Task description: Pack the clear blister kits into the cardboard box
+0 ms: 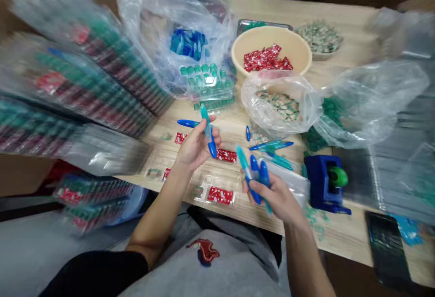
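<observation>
1. Grey shirt [234, 265], red emblem on front: nearest my camera, against the desk's [355, 233] near edge.
2. Left hand [197, 147]: fingers grasping one teal-and-blue stick [208, 133], held upright-slanted over the desk. A second, blue stick [186, 123] juts out behind the thumb; I cannot tell whether it is gripped.
3. Right hand [272, 192]: thumb and fingers closed around a bunch of sticks [253, 177], one teal-and-blue, others showing blue; I cannot make an exact count.
4. Loose sticks [272, 146]: crossed in a heap on the desk, just beyond the right hand.
5. Red packet [220, 195]: in clear plastic at the near edge, between my two forearms; I log more red packets farther left.
6. Tape dispenser [322, 183], blue, green roll: right of the right hand.
7. Phone [387, 247], black: near right corner.
8. Clear bag [251, 102], open, small packets inside: mid-desk.
9. Tan bowl [290, 38] holding red packets: toward the far edge, a dish of small packets [319, 36] beside it.
10. Large clear bag [144, 20] with blue pieces: far left corner.
11. Filled clear packs [91, 93], blurred: stacked along the left edge.
</observation>
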Tool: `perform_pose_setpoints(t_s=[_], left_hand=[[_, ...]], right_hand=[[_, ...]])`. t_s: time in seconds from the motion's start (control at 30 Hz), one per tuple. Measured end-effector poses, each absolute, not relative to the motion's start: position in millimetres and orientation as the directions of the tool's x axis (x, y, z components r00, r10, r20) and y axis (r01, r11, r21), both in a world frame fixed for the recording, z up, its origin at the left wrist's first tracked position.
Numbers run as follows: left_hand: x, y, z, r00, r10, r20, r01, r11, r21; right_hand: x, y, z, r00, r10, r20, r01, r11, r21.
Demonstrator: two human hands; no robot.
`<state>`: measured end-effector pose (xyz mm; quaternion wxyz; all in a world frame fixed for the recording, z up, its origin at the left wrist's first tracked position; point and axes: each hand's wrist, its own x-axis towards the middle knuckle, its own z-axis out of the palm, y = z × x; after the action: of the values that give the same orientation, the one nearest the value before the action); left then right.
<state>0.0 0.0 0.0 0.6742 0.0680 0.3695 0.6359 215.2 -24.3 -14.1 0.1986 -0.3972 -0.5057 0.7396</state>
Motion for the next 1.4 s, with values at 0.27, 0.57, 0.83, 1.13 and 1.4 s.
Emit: perform_pose_setpoints(t_s=[0.27,0.57,0.83,1.13,1.4], left_hand=[[-4.5,-63.1,-39.0,0.633,0.761,-0.140,-0.668,0.628,0.400],[6.7,-70.6,-32.1,0.501,0.750,-0.431,-0.439,0.650,0.620],[9.2,-38.7,-58.2,0.050,0.803,-0.594,-0.449,0.549,0.704],[7.7,16.0,-65.9,0.118,0.650,-0.751,-0.611,0.644,0.460],[-12.3,68.0,-81.1,-0.078,0.997,0.028,0.821,0.048,0.569]], right_hand=[[199.8,-9.5,-20.8,-0.370,0.837,-0.403,0.092,-0.398,-0.913],[169.8,-4.7,-18.7,-0.464,0.790,-0.401,-0.089,-0.491,-0.866],[179.5,0.7,-15.7,-0.143,0.968,-0.204,0.033,-0.202,-0.979],[220.0,-8.9,-12.4,0.102,0.973,-0.205,-0.088,-0.197,-0.976],[213.1,-9.0,-11.3,0.207,0.919,-0.335,-0.226,-0.288,-0.931]])
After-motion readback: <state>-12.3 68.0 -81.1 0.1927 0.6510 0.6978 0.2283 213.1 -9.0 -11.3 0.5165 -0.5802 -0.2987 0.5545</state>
